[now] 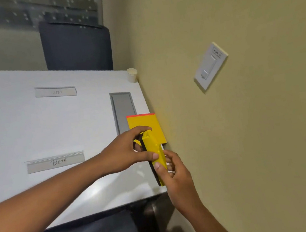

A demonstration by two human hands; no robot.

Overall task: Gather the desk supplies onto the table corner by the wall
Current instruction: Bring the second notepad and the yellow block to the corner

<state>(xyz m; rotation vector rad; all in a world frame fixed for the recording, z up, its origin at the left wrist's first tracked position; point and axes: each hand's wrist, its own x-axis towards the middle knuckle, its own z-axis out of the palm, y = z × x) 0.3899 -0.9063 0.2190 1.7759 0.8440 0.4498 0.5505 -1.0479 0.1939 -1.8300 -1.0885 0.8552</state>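
Note:
A yellow whiteboard eraser (153,150) with a black felt side is held tilted on its edge above the white table (52,129), close to the wall. My left hand (126,152) grips its upper part from the left, and my right hand (172,171) holds its lower end. Just behind it, against the wall, a yellow notepad (147,123) with a red top strip lies flat. Something white shows under the eraser, mostly hidden by my hands.
Two name cards lie on the table, one reading "BEAR" (56,162) and another (55,92) farther back. A grey cable hatch (124,108) and a cream cup (132,75) sit near the wall. A dark chair (76,46) stands behind; a wall switch (210,65) is on the right.

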